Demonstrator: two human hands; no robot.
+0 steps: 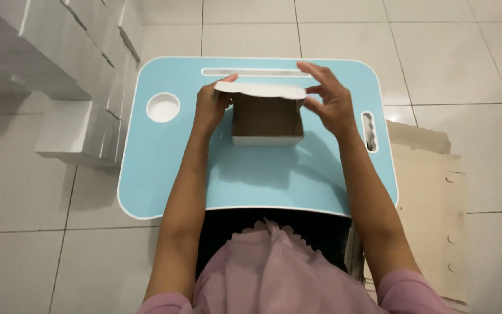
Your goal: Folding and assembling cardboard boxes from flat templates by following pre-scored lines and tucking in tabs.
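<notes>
A small cardboard box [266, 119], white outside and brown inside, stands open on a light blue lap table [262, 174]. Its white lid flap [260, 89] sticks up at the far side. My left hand [210, 104] grips the box's left wall and the flap's left corner. On the other side, my right hand [329, 99] holds the right wall with fingers spread over the flap's right end.
The table has a round cup recess [162, 107] at left, a long slot [257, 72] at the far edge and a handle cutout [369, 131] at right. Stacked white boxes [71, 64] stand on the tiled floor at left. Flat brown cardboard sheets [431, 215] lie at right.
</notes>
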